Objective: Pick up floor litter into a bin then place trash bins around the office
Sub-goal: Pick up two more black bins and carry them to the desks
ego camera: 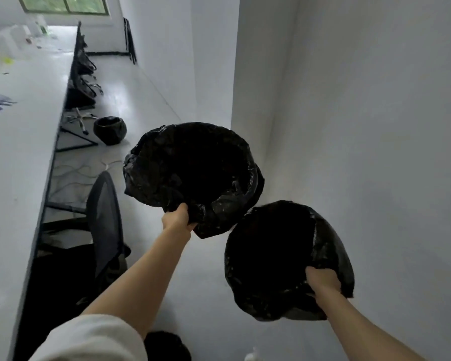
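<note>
I carry two trash bins lined with black plastic bags, both held off the floor. My left hand (pixel 179 216) grips the near rim of the left bin (pixel 190 173), which tilts its dark opening toward me. My right hand (pixel 322 281) grips the near rim of the right bin (pixel 279 259), lower and closer to me. The two bins touch at their edges. A third black-lined bin (pixel 110 130) stands on the floor further down the aisle, beside the desk. I cannot see inside any bin.
A long white desk (pixel 18 142) runs along the left with papers and containers on it. Black office chairs (pixel 103 225) stand tucked against it. A white wall with a projecting corner (pixel 245 100) bounds the right. Pale floor (pixel 146 105) runs ahead to a far window.
</note>
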Demonstrator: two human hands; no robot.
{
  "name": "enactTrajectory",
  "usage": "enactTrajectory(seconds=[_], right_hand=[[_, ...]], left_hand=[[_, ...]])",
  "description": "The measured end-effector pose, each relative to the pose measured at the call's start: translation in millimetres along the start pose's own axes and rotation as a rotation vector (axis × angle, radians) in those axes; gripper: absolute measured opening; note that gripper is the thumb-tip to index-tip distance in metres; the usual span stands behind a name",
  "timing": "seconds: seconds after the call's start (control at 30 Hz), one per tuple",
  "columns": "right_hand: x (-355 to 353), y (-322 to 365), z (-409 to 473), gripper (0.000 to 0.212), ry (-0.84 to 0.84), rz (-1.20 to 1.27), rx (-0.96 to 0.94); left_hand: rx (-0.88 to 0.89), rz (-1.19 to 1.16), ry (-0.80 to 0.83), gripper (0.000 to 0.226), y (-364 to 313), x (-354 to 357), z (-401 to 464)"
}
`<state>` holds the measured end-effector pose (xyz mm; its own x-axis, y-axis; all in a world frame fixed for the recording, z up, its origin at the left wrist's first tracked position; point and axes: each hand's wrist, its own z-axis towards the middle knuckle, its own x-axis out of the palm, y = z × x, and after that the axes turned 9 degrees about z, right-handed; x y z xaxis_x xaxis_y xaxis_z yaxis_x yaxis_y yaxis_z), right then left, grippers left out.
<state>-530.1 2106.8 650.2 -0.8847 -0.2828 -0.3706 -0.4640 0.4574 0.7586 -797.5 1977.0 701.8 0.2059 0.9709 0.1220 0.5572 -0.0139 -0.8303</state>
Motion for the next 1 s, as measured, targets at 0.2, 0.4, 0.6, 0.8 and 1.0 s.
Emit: enactTrajectory(seconds=[0.2, 0.4, 0.6, 0.8, 1.0], right_hand=[[67.3, 112.8, 93.2, 0.022, 0.241, -0.69, -0.215], [175.7, 208.9, 147.6, 0.029, 0.311, -1.099, -0.455], [316.6, 283.3, 204.2, 0.033, 0.397, -1.135, -0.582], [472.4, 373.9, 237.5, 0.028, 0.456, -1.083, -0.556], [603.6, 465.7, 257.9, 0.007, 0.448, -0.928, -0.504]], left_hand=[[-0.012, -0.007, -0.15, 0.043, -53.3, 49.2, 95.1], [-0.058, -0.066, -0.314, 0.04, -94.2, 45.7, 191.2], [-0.02, -0.129, -0.443, 0.037, -167.6, 29.3, 311.4], [-0.041, -0.147, -0.517, 0.04, -252.0, 2.6, 447.3], [-0.081, -0.159, -0.542, 0.04, -336.0, -7.3, 564.4]])
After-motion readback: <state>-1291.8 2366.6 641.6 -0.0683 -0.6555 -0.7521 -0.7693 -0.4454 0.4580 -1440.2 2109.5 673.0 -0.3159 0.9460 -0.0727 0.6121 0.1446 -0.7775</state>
